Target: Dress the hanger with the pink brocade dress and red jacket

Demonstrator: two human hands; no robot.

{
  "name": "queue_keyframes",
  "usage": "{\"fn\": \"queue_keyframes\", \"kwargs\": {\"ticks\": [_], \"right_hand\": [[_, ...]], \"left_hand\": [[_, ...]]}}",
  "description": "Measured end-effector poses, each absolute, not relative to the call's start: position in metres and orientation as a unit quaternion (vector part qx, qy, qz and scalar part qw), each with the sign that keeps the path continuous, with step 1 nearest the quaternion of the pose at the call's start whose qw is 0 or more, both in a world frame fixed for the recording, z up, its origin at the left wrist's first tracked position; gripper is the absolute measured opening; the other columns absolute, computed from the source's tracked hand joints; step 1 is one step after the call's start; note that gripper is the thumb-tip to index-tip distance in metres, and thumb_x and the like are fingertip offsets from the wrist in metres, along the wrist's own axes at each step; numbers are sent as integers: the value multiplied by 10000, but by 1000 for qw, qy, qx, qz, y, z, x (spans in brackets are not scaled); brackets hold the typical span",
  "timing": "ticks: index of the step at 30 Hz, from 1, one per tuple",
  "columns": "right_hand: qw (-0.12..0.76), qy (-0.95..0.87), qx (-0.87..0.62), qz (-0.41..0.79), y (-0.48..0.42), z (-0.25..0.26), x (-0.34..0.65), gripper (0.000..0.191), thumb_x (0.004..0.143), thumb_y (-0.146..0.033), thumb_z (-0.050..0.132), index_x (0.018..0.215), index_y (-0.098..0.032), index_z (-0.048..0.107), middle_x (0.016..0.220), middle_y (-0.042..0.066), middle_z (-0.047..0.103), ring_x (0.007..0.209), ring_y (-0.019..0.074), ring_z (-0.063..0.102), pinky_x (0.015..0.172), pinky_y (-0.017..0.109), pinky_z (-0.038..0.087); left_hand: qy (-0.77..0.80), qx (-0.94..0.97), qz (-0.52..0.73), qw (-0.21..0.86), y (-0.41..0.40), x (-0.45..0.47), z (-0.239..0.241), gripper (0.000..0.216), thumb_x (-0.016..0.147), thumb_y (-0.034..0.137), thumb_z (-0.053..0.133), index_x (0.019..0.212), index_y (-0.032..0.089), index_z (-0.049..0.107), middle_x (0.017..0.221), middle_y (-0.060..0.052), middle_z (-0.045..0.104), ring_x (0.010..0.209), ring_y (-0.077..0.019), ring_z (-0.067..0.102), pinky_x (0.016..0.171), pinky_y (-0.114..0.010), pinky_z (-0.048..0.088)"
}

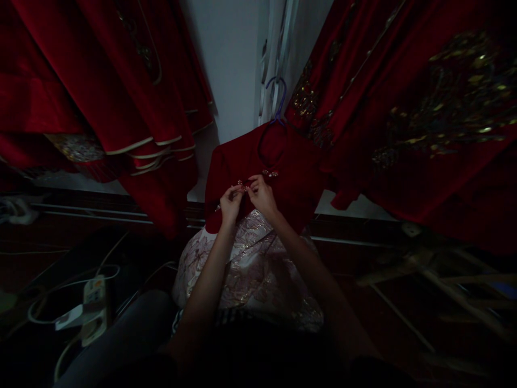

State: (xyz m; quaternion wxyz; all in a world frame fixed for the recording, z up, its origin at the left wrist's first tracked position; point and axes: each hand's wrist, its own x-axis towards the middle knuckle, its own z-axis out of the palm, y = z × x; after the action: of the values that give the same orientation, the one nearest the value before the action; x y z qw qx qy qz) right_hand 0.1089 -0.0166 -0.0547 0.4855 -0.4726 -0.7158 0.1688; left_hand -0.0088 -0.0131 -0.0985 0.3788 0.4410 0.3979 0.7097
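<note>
Your step, by look of it: working beaded trim [240,182] at front of red jacket [230,159]. Jacket hangs from purple hanger [278,115], pale skirt [258,275] below. Left hand [231,203] pinches trim, fingers narrow; right hand [263,195] also pinched on it, just beside left. Exact finger contact too dim to tell. Next move seems to call for fine fingertip control, cloth kept slack. Both your forearms reach forward, converging, wrists near together, knuckles up.

Dim light, near-black lower corners, small glints on gold sequins [442,106], soft blur toward the edges.
</note>
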Motion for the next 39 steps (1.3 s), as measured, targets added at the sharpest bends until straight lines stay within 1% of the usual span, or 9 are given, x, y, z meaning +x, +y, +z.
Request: {"fn": "queue_keyframes", "kwargs": {"ticks": [12, 16, 20, 25, 28, 31, 35, 37, 39], "right_hand": [[479, -720, -475, 161, -18, -54, 107, 252, 829, -195, 532, 1077, -197, 491, 801, 5, 567, 724, 138, 590, 690, 251, 488], [477, -719, -483, 149, -17, -56, 104, 237, 836, -201, 517, 1073, -203, 498, 808, 6, 566, 740, 143, 584, 706, 258, 488], [484, -714, -486, 142, -18, -56, 102, 197, 854, -216, 489, 1050, -207, 505, 848, 20, 576, 770, 148, 581, 727, 266, 491], [497, -706, -486, 136, -19, -56, 100, 172, 856, -222, 480, 1026, -206, 506, 870, 26, 582, 780, 145, 583, 733, 267, 495], [501, -700, -487, 147, -17, -56, 101, 156, 861, -238, 487, 1013, -210, 511, 858, 24, 606, 767, 144, 601, 733, 271, 503], [496, -698, -483, 185, -19, -57, 107, 153, 894, -290, 462, 1013, -215, 522, 870, 27, 645, 768, 144, 639, 732, 277, 518], [471, -715, -466, 222, -37, -65, 128, 163, 902, -294, 455, 980, -210, 571, 942, 40, 682, 852, 146, 666, 774, 284, 534], [453, -721, -472, 228, -50, -74, 143, 177, 894, -276, 460, 983, -206, 597, 965, 46, 690, 874, 150, 668, 796, 294, 537], [441, -717, -494, 216, -63, -83, 160, 211, 894, -257, 446, 1015, -210, 613, 995, 49, 693, 895, 156, 665, 839, 321, 530]], "left_hand": [[401, 466, 703, 357, -15, -10, -91, 252, 689, 287, 696, 893, 137, 689, 921, -80, 722, 839, -163, 667, 830, -330, 537], [422, 486, 689, 335, -13, -14, -91, 231, 694, 271, 689, 878, 131, 701, 891, -86, 724, 786, -168, 672, 794, -330, 545], [460, 525, 652, 294, -14, -21, -86, 191, 696, 258, 688, 855, 156, 710, 813, -58, 719, 716, -164, 666, 733, -308, 544], [466, 597, 614, 222, -11, -32, -77, 145, 686, 249, 692, 814, 183, 710, 817, -41, 691, 715, -152, 643, 698, -271, 515], [448, 615, 604, 236, -8, -35, -75, 129, 688, 257, 696, 798, 188, 694, 818, -38, 672, 710, -147, 627, 692, -265, 502], [443, 601, 616, 251, -15, -27, -85, 179, 738, 265, 662, 901, 190, 648, 892, -49, 660, 789, -160, 626, 775, -299, 503], [503, 589, 611, 162, -46, -5, -120, 258, 813, 247, 573, 1065, 190, 566, 1054, -103, 589, 1027, -224, 559, 955, -415, 438], [536, 589, 593, 121, -63, 5, -138, 269, 829, 229, 537, 1093, 181, 552, 1095, -129, 554, 1101, -260, 509, 998, -467, 397], [540, 599, 581, 111, -73, 11, -149, 282, 839, 212, 504, 1116, 180, 547, 1114, -138, 538, 1141, -278, 482, 1020, -491, 375]]}}
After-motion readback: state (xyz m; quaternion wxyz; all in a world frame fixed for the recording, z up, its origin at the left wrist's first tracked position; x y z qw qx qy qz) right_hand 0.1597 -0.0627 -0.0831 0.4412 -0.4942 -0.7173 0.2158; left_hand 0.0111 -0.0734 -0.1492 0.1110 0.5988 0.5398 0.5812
